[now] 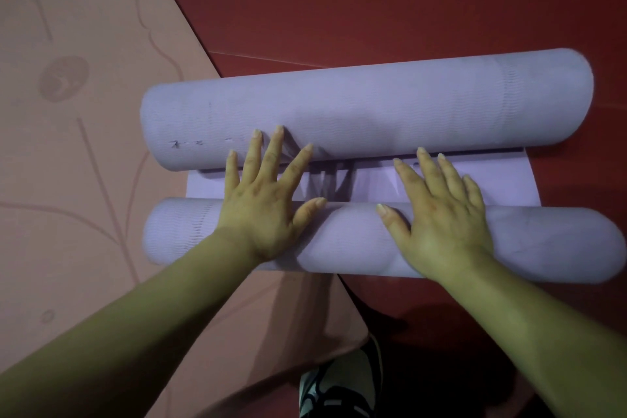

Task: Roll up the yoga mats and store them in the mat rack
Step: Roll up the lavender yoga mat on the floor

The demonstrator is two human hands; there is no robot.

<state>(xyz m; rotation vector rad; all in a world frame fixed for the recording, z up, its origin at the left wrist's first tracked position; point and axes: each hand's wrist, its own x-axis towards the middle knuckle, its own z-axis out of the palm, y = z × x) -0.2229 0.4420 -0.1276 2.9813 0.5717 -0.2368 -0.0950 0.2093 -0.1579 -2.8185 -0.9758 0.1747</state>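
Observation:
A lilac yoga mat lies on the red floor, rolled from both ends into two rolls. The far roll (366, 102) is thicker; the near roll (543, 241) lies closer to me. A short flat strip of mat (509, 180) joins them. My left hand (268, 200) rests flat on the near roll, fingers straight and spread, fingertips touching the far roll. My right hand (441, 210) also lies flat on the near roll, fingers stretched over the flat strip. Neither hand grips anything.
A pink yoga mat (78, 146) with a line pattern lies unrolled on the left, running under the lilac rolls' left ends and down to the front. Red floor (373, 3) fills the back and right. A shoe (339, 383) shows at the bottom.

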